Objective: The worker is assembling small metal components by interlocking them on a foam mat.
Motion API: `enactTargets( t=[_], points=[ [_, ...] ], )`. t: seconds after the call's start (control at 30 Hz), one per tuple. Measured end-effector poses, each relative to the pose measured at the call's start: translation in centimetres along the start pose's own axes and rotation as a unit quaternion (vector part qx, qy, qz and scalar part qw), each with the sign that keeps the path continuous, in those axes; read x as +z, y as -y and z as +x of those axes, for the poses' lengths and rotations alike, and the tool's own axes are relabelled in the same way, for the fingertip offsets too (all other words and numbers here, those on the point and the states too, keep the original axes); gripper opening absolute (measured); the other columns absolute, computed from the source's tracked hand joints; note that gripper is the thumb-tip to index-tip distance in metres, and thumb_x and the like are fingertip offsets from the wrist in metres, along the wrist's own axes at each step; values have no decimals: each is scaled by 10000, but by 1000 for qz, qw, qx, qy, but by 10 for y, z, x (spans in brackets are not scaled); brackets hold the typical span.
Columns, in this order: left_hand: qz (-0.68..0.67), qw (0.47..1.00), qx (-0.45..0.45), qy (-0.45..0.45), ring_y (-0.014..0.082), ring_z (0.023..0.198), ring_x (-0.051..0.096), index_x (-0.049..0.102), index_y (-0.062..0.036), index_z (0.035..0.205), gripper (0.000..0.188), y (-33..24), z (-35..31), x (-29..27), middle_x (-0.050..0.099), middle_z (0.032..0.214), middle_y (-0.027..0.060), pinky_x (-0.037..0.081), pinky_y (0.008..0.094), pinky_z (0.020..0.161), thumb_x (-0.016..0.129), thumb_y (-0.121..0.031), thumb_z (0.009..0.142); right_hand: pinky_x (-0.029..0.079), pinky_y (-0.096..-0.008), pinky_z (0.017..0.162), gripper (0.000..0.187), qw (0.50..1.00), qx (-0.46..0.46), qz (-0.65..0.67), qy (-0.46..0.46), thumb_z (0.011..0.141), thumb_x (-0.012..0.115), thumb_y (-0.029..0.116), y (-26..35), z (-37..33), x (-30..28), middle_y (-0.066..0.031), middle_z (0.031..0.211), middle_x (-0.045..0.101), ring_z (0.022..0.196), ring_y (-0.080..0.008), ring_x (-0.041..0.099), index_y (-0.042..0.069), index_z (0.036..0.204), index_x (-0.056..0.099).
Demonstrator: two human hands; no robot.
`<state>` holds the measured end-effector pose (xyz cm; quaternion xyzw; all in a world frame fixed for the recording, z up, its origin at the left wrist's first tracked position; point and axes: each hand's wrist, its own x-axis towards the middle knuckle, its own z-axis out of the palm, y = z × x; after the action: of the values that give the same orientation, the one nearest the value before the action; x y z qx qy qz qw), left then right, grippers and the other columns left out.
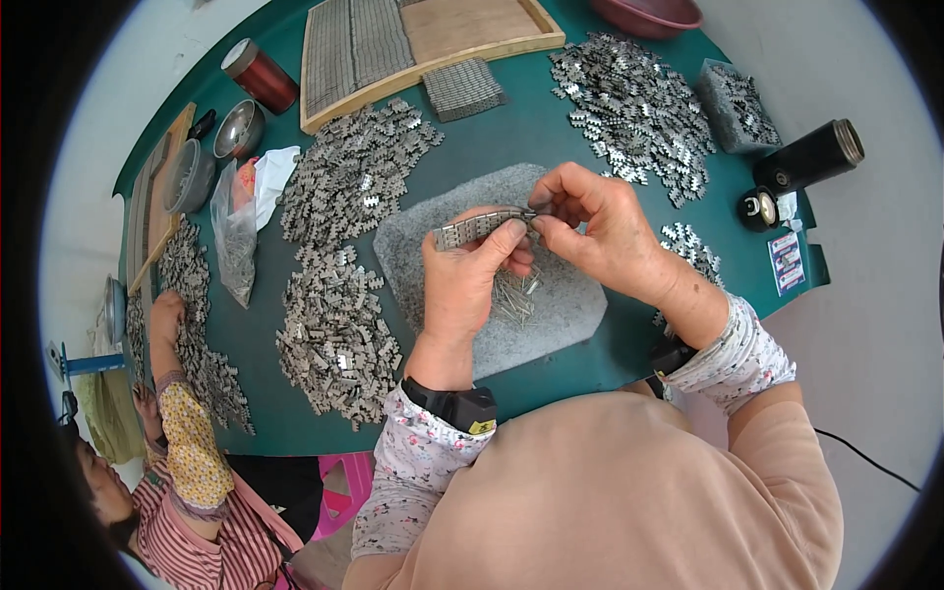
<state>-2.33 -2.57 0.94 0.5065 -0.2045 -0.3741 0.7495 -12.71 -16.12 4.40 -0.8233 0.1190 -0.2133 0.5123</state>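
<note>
A short chain (474,229) of toothed metal links curves across my left hand (460,290), which grips it between thumb and fingers above the mat. At the chain's right end, the thumb and forefinger of my right hand (608,236) are pinched together; any small piece between them is too hidden to name. Below both hands a grey felt mat (413,236) lies on the table. A loose heap of thin metal pins (513,298) rests on it, partly behind my left hand.
Piles of toothed metal plates (339,329) flank the mat. Behind stand a wooden tray (472,29) with chain strips and a chain block (464,90). A plate-filled tub (736,108) and black flask (811,157) are right. A co-worker's hand (167,315) touches a left-hand pile.
</note>
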Motion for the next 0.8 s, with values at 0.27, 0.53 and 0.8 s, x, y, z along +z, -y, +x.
enactTargets(
  t=[0.27, 0.53, 0.8],
  points=[
    [65, 997, 35, -3, 117, 640, 628, 654, 34, 948, 144, -3, -4, 5, 658, 772, 75, 517, 231, 555, 665, -88, 872, 506, -253, 568, 105, 999, -18, -31, 0, 788, 636, -11, 0, -1, -1, -91, 743, 653, 623, -111, 620, -45, 883, 607],
    [-25, 997, 36, -56, 191, 604, 653, 603, 30, 923, 125, -10, 4, -7, 636, 742, 111, 532, 273, 531, 601, -90, 890, 520, -306, 638, 138, 998, -40, -56, 10, 791, 667, 7, -13, -3, -14, -72, 850, 629, 720, -203, 645, 9, 929, 662],
    [-35, 996, 16, -74, 223, 602, 663, 590, 40, 949, 141, -10, 6, -10, 651, 773, 151, 548, 294, 539, 618, -82, 884, 485, -394, 619, 173, 949, -127, -266, 111, 717, 703, 23, -24, -15, -5, -101, 806, 565, 734, -314, 597, 31, 873, 628]
  ],
)
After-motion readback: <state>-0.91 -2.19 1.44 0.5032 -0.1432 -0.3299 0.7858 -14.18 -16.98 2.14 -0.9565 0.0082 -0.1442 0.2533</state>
